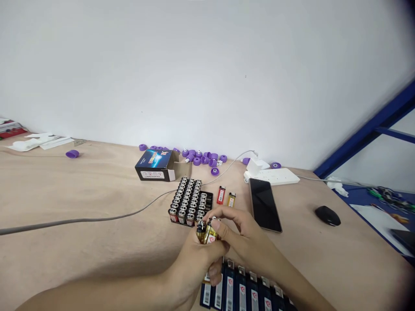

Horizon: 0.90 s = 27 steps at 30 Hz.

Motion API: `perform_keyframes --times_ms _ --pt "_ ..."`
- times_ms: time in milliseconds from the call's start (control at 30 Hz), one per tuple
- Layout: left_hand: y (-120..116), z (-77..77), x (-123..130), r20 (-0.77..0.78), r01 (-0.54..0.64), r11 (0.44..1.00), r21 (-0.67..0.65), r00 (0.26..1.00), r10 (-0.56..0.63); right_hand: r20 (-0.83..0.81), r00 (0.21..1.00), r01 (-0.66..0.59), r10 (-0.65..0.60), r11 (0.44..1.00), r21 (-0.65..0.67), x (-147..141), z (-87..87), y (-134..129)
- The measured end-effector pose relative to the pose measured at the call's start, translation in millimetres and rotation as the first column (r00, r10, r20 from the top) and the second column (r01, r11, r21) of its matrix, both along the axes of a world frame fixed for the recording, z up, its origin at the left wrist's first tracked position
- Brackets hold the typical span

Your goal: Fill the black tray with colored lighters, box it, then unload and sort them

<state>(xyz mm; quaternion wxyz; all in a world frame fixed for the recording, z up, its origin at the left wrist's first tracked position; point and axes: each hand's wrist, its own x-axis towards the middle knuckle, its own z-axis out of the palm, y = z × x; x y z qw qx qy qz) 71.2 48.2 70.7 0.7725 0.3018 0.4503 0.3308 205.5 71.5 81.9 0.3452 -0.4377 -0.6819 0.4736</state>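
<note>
My left hand [204, 259] is closed around a couple of yellow lighters [210, 232], held upright with their metal tops showing. The fingers of my right hand [238, 226] pinch the top of one of these lighters. Just beyond my hands, a black tray [209, 199] holds rows of upright lighters [188, 196]; part of its right side has bare slots. A red lighter [221, 195] and another yellow lighter [231, 199] lie right of the tray. Below my hands, several dark blue lighters [242, 289] lie side by side, partly hidden by my hands and forearm.
A dark blue box [155, 164] lies open behind the tray, near scattered purple caps [205, 160]. At the right are a phone [265, 205], a white power strip [279, 176] and a black mouse [327, 215]. A grey cable [97, 220] crosses the table.
</note>
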Motion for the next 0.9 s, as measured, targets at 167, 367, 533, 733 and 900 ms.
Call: perform_keyframes --times_ms 167,367,533,733,900 --pt "0 0.5 -2 0.004 0.007 1.000 -0.013 1.000 -0.007 0.028 0.999 -0.038 0.038 0.999 -0.005 2 1.9 -1" --pt "-1 0.0 -1 0.010 0.010 1.000 -0.021 1.000 -0.010 -0.037 0.999 -0.024 0.022 0.998 -0.053 -3 -6.7 0" --pt "3 7.6 -7 0.066 0.027 0.999 -0.021 0.997 -0.026 -0.115 0.992 -0.059 0.050 0.996 -0.071 4 -6.0 3" --pt "37 23.5 -29 -0.162 0.273 0.920 0.279 0.958 -0.236 -0.341 0.899 0.332 -0.275 0.935 0.121 23 6.2 39" --pt "73 35.9 -53 -0.737 0.625 0.447 0.640 0.664 0.127 -0.129 0.901 0.434 -0.414 0.862 0.262 29 -2.0 88"
